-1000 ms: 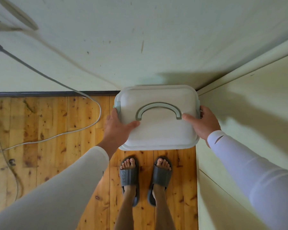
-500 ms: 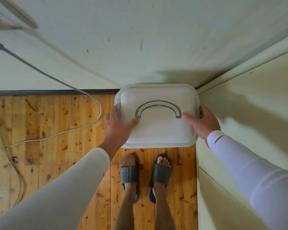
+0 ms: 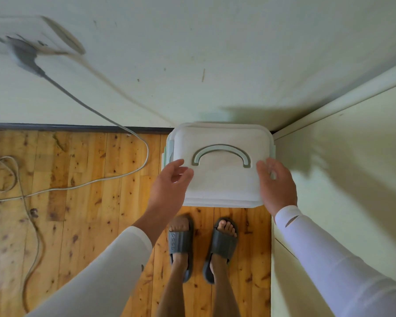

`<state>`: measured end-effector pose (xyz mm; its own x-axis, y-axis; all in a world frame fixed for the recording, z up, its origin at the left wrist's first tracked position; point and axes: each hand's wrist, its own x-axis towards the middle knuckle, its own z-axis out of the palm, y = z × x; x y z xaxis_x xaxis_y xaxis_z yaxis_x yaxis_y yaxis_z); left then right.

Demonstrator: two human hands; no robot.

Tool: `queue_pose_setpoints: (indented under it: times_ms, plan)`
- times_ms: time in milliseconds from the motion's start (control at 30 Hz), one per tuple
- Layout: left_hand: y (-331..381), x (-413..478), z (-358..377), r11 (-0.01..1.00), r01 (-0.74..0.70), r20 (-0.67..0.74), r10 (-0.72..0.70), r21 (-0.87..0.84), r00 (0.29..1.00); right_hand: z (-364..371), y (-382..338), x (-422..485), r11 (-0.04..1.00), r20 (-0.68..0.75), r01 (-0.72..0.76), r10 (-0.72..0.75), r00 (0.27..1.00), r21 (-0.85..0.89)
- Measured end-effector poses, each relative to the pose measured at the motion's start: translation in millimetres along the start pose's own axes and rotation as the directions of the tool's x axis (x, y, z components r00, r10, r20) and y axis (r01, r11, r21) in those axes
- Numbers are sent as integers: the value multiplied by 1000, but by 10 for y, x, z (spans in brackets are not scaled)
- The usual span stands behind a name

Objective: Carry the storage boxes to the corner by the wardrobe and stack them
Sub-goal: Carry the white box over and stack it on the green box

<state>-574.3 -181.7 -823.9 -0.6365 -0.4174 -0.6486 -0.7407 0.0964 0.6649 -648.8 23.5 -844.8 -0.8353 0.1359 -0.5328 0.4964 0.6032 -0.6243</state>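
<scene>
A white storage box (image 3: 220, 179) with a grey-green arched handle in its lid sits in the corner between the back wall and the pale wardrobe (image 3: 341, 179). Under its left edge another box's rim shows, so it rests on a stack. My left hand (image 3: 169, 186) hovers over the lid's left side with fingers relaxed and spread, holding nothing. My right hand (image 3: 277, 181) hovers over the right side, fingers loosely curved, also off the box.
Grey cables (image 3: 78, 186) trail from a wall socket (image 3: 28, 51) across the wooden floor (image 3: 89, 225) on the left. My feet in grey slippers (image 3: 201, 245) stand just in front of the box. The wardrobe side runs along the right.
Both hands gripped the box's sides before; now they have let go and lifted off. The box has settled lower into the corner, and the view has tilted.
</scene>
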Motion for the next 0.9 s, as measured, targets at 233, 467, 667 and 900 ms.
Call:
queue_pose_setpoints:
  times_ms: [233,467,667,900]
  plan:
    - [20,-213,-73,999,15,32,-14,-46,999,33,-69,-253,999,-38,0,2,999,40]
    - [80,-395,-288,999,-36,115,38,-16,993,38,-198,-637,1000,-41,2,-1,999,30]
    - [184,-769,-610,987,-120,258,88,111,962,9,-453,-1171,1000,53,-3,3,999,-2]
    - [543,-1181,-1020,963,-228,348,167,143,923,-226,-844,-1785,996,-10,-12,13,1000,91]
